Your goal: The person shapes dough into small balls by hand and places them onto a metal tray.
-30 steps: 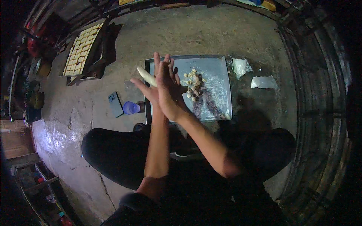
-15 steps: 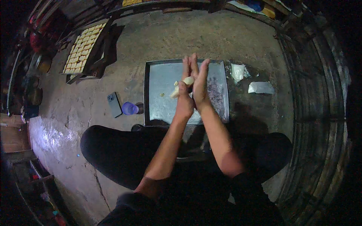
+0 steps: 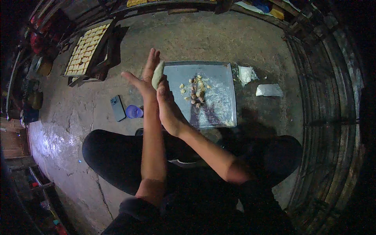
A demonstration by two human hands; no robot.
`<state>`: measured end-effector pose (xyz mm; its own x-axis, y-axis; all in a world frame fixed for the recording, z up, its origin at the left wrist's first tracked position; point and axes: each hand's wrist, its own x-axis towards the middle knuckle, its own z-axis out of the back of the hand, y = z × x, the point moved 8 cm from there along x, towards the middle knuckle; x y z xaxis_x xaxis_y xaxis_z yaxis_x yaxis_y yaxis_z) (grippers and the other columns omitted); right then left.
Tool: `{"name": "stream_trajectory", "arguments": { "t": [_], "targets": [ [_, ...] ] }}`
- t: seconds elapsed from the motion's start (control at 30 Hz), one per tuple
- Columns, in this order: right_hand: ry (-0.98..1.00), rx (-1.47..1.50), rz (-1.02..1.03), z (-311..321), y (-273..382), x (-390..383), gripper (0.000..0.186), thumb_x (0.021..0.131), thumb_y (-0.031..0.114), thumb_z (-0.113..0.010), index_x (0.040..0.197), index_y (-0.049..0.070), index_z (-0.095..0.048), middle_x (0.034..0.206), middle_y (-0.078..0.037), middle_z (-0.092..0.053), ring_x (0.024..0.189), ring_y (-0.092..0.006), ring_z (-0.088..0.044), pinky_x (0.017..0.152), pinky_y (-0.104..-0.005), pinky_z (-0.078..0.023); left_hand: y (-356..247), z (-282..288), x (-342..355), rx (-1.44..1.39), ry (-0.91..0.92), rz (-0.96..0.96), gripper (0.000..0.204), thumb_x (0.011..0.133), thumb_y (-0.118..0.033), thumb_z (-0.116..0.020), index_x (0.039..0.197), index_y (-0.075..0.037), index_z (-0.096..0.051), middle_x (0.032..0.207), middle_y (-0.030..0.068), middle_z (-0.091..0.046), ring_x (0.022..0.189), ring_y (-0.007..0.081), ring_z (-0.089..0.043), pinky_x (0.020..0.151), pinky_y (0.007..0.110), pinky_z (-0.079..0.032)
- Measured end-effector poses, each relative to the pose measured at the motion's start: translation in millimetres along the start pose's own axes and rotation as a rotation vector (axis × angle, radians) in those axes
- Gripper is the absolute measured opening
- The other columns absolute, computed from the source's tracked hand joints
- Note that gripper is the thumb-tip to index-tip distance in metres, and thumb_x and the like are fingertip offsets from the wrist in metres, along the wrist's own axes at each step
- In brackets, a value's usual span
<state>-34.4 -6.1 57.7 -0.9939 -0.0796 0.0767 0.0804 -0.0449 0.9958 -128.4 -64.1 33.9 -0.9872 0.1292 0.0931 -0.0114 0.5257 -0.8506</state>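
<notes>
A pale, elongated piece of dough (image 3: pixel 158 75) is pressed between my two palms, above the left edge of a shallow metal tray (image 3: pixel 178 70). My left hand (image 3: pixel 147 81) stands upright with its fingers stretched and its thumb pointing out to the left. From the right, my right hand (image 3: pixel 169 109) leans against it, its fingers partly hidden behind the dough. On the tray, which is dusted with white powder, lie several small pale dough bits (image 3: pixel 199 84) and brownish lumps (image 3: pixel 197 96).
A phone (image 3: pixel 117 108) and a purple cup (image 3: pixel 134 111) stand on the floor left of the tray. To its right lie two bags of white powder, one opened (image 3: pixel 245 74), one lying flat (image 3: pixel 269 90). Far left, a tilted tray holds rows of pale yellow pieces (image 3: pixel 87 49).
Both hands have moved left with the dough, off the tray's middle, uncovering the small pieces there. The right hand has slid lower against the left, and the left thumb now sticks out.
</notes>
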Motion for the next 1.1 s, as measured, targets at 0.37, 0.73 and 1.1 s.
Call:
{"name": "stream_trajectory", "arguments": {
  "t": [0.37, 0.73, 1.1],
  "targets": [
    [-0.156, -0.284, -0.026, 59.4, -5.2, 20.9, 0.084, 0.1, 0.063, -0.012, 0.156, 0.001, -0.006, 0.163, -0.023, -0.002, 0.152, -0.0354, 0.004, 0.119, -0.0528, 0.001, 58.0, -39.3, -34.4, -0.381, -0.124, 0.134, 0.079, 0.096, -0.063, -0.044, 0.15, -0.006, -0.031, 0.148, 0.0148, -0.043, 0.136, 0.0279, -0.042, 0.111, 0.041, -0.036],
    [-0.029, -0.372, -0.005, 65.9, -27.8, 24.0, 0.057, 0.097, 0.053, -0.053, 0.129, 0.005, -0.054, 0.099, -0.027, -0.067, 0.094, -0.0432, -0.068, 0.08, -0.0489, -0.051, 35.7, -6.7, -24.4, -0.303, -0.379, -0.048, 0.043, 0.1, -0.039, -0.056, 0.132, -0.011, -0.046, 0.105, 0.0022, -0.06, 0.098, 0.0154, -0.058, 0.088, 0.032, -0.049],
    [0.525, -0.53, -0.162, 37.5, -45.3, 7.2, 0.061, 0.093, 0.06, -0.056, 0.094, 0.0, -0.065, 0.077, -0.02, -0.065, 0.071, -0.034, -0.062, 0.068, -0.0442, -0.048, 16.1, 111.1, -13.0, -0.487, -0.536, -0.113, 0.035, 0.105, -0.038, -0.044, 0.124, -0.01, -0.051, 0.064, -0.0054, -0.036, 0.044, 0.0051, -0.032, 0.035, 0.022, -0.028]
  ]
}}
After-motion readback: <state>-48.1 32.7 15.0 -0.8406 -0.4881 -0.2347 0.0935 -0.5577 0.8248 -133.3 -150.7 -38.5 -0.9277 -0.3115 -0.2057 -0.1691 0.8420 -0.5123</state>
